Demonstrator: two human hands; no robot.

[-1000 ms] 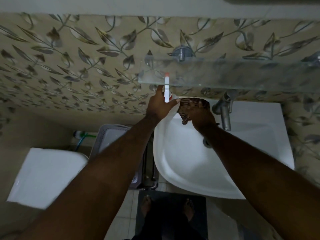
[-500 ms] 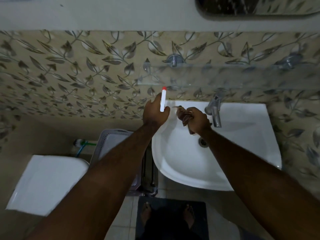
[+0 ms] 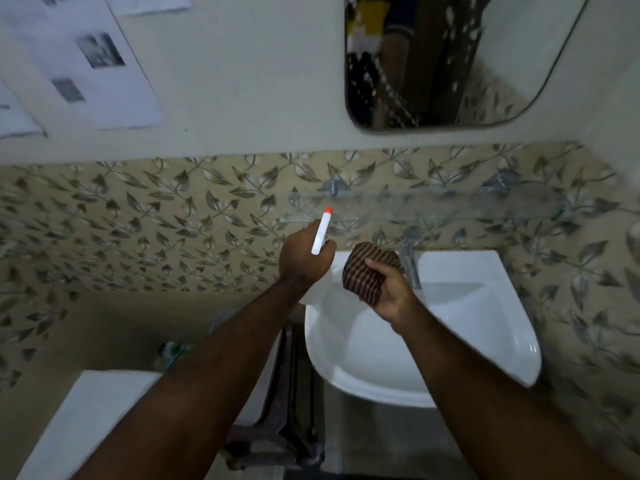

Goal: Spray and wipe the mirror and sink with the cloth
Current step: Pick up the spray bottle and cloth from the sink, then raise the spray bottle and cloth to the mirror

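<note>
My left hand (image 3: 303,259) grips a white spray bottle (image 3: 321,232) with a red nozzle tip, held over the sink's back left corner with the nozzle pointing up toward the wall. My right hand (image 3: 389,292) holds a folded brown striped cloth (image 3: 367,271) above the white sink (image 3: 485,341), just left of the chrome tap (image 3: 410,263). The mirror (image 3: 450,60) hangs on the wall above, at the upper right, with rounded corners and specks on its glass.
A glass shelf (image 3: 433,206) on metal brackets juts from the leaf-patterned tiles between sink and mirror. A white toilet tank (image 3: 86,420) sits lower left, a grey plastic stool or basket (image 3: 277,410) beside the sink. Papers (image 3: 86,60) are stuck on the upper left wall.
The view has tilted up, bringing the mirror into sight. Both hands rose from the sink's rim; the cloth, bunched before, now shows folded in my right hand.
</note>
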